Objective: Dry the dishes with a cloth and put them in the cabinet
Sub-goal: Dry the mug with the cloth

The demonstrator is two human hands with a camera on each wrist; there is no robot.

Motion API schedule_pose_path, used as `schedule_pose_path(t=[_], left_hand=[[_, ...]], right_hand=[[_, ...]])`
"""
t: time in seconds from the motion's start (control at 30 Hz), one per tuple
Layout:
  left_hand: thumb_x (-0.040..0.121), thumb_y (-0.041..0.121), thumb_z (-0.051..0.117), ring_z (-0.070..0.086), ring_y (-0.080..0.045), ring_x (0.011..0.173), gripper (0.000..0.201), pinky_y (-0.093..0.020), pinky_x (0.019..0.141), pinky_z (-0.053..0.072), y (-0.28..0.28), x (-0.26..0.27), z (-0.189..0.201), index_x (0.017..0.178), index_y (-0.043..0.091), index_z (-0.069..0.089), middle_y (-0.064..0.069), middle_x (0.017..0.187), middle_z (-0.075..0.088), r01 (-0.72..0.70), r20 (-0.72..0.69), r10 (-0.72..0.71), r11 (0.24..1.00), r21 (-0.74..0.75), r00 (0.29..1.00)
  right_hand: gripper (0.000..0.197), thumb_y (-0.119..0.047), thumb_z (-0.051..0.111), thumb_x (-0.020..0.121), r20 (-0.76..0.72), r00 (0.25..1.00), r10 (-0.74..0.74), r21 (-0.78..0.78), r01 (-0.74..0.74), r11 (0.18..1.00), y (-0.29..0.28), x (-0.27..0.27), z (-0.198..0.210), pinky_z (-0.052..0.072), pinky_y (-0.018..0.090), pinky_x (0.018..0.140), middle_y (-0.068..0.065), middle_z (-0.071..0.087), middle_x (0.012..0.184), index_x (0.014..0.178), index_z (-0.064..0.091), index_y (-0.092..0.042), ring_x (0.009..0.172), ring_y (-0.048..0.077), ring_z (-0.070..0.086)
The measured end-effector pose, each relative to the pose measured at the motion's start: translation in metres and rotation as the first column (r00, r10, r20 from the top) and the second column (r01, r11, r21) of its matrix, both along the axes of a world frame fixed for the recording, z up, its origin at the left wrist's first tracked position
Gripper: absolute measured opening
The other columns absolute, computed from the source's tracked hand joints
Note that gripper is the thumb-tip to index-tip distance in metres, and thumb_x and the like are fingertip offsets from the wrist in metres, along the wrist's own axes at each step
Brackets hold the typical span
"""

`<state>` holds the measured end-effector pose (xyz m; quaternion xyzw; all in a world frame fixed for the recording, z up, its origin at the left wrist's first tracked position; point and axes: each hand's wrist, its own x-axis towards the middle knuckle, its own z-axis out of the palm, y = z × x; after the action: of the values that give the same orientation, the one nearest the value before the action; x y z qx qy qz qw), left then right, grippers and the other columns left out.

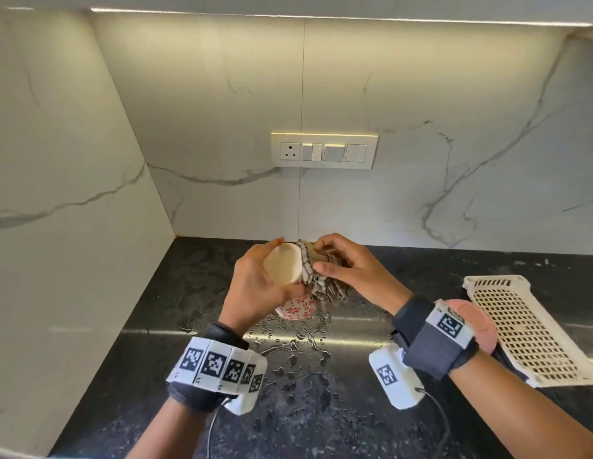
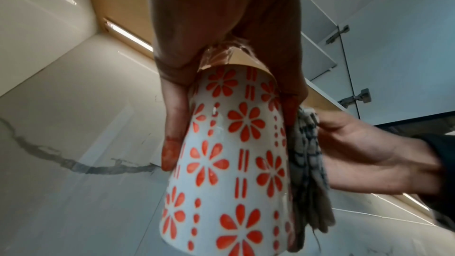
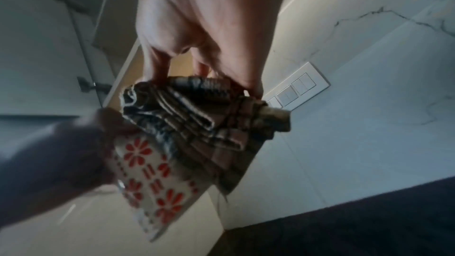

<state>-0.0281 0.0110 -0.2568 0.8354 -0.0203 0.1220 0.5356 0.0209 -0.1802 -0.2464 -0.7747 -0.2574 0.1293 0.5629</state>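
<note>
The kitchen corner has white marble walls with grey veins, and a dark speckled stone counter (image 1: 321,409) where water drops lie in the middle. A cream switch panel (image 1: 324,150) sits on the back wall. At the right side of the counter lies a white plastic perforated tray (image 1: 526,329), and a round pink item (image 1: 477,326) is beside it, partly hidden behind the right wrist.

Above the wet place, the left hand (image 1: 258,286) holds a white ceramic cup with red flower pattern (image 2: 234,163). The fingers are curled around the wall of the cup near its base, and the cream base turns toward the person. The right hand (image 1: 348,270) grips a folded beige checked cloth (image 1: 321,276) and presses it against the right side of the cup, thumb under and fingers over the folds. The cup is in the air, not touching the counter.
</note>
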Motion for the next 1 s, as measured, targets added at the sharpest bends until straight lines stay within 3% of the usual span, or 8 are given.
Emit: schedule_pose_path(t=[0.1, 0.17, 0.43, 0.53, 0.6, 0.67, 0.77, 1.0], left_hand=[[0.043, 0.034, 0.080, 0.053, -0.007, 0.103, 0.091, -0.013, 0.087, 0.040, 0.007, 0.002, 0.004, 0.128, 0.013, 0.054, 0.003, 0.117, 0.057, 0.013, 0.028, -0.015, 0.998, 0.065, 1.000], [0.046, 0.029, 0.084, 0.051, -0.008, 0.106, 0.089, -0.016, 0.088, 0.038, 0.013, 0.003, 0.007, 0.128, 0.013, 0.054, 0.003, 0.118, 0.056, 0.028, 0.006, -0.028, 0.999, 0.044, 1.000], [0.033, 0.047, 0.079, 0.058, -0.008, 0.106, 0.116, -0.023, 0.090, 0.047, 0.019, 0.008, 0.012, 0.137, 0.012, 0.043, 0.009, 0.115, 0.058, 0.114, -0.095, -0.123, 0.989, -0.093, 0.988], [0.041, 0.031, 0.091, 0.058, 0.004, 0.099, 0.122, -0.020, 0.085, 0.048, 0.018, 0.008, 0.012, 0.144, 0.013, 0.029, 0.018, 0.108, 0.058, 0.062, -0.084, -0.089, 0.959, -0.278, 0.992], [0.047, 0.022, 0.089, 0.061, -0.004, 0.100, 0.119, -0.026, 0.084, 0.050, 0.012, 0.004, 0.006, 0.146, 0.019, 0.023, 0.009, 0.109, 0.061, 0.017, -0.068, -0.055, 0.886, -0.463, 0.996], [0.047, 0.029, 0.086, 0.064, -0.019, 0.101, 0.102, -0.031, 0.079, 0.053, -0.001, -0.001, -0.002, 0.136, 0.019, 0.038, -0.002, 0.110, 0.065, 0.012, -0.078, -0.068, 0.825, -0.565, 0.995], [0.050, 0.038, 0.081, 0.067, -0.021, 0.095, 0.079, -0.025, 0.071, 0.054, -0.018, -0.002, -0.006, 0.119, 0.013, 0.051, -0.007, 0.106, 0.068, -0.010, -0.057, -0.032, 0.783, -0.622, 0.998], [0.040, 0.032, 0.087, 0.068, -0.023, 0.087, 0.075, -0.028, 0.068, 0.055, -0.005, 0.010, 0.012, 0.105, 0.006, 0.060, -0.009, 0.093, 0.072, 0.073, 0.049, -0.054, 0.722, -0.688, 0.997]], right_hand=[[0.049, -0.031, 0.059, 0.085, 0.044, 0.993, 0.110, -0.107, -0.105, 0.989, 0.000, 0.005, -0.007, 0.046, 0.019, 0.095, -0.002, 0.050, 0.124, 0.132, 0.045, -0.024, 0.114, 0.004, 0.052], [0.051, -0.028, 0.061, 0.084, 0.065, 0.992, 0.112, -0.100, -0.105, 0.989, -0.002, 0.005, -0.009, 0.044, 0.021, 0.099, 0.001, 0.050, 0.126, 0.132, 0.045, -0.024, 0.117, 0.006, 0.051], [0.040, -0.009, 0.063, 0.086, 0.191, 0.981, -0.029, -0.131, 0.055, 0.990, 0.004, -0.005, -0.017, 0.047, 0.014, 0.090, 0.002, 0.058, 0.115, 0.124, 0.049, -0.006, 0.106, 0.009, 0.057], [0.033, -0.007, 0.063, 0.086, 0.207, 0.970, -0.129, 0.014, 0.129, 0.992, 0.007, -0.007, -0.012, 0.048, 0.015, 0.087, -0.002, 0.060, 0.108, 0.117, 0.054, -0.008, 0.099, 0.003, 0.060], [0.031, -0.005, 0.063, 0.085, 0.176, 0.964, -0.198, 0.139, 0.174, 0.975, 0.009, -0.009, -0.007, 0.049, 0.017, 0.087, -0.001, 0.062, 0.107, 0.114, 0.054, -0.011, 0.100, 0.006, 0.061], [0.031, -0.004, 0.062, 0.085, 0.153, 0.956, -0.252, 0.237, 0.212, 0.948, 0.013, -0.010, -0.002, 0.049, 0.019, 0.086, 0.004, 0.062, 0.109, 0.115, 0.054, -0.009, 0.101, 0.008, 0.061], [0.030, -0.010, 0.062, 0.086, 0.197, 0.939, -0.283, 0.296, 0.219, 0.930, 0.020, -0.011, 0.006, 0.050, 0.018, 0.085, 0.003, 0.063, 0.108, 0.115, 0.054, -0.011, 0.099, 0.004, 0.062], [0.043, -0.025, 0.068, 0.078, 0.072, 0.963, -0.259, 0.525, 0.184, 0.831, 0.022, -0.027, -0.004, 0.051, 0.032, 0.090, 0.005, 0.066, 0.114, 0.120, 0.057, -0.019, 0.108, 0.019, 0.062]])
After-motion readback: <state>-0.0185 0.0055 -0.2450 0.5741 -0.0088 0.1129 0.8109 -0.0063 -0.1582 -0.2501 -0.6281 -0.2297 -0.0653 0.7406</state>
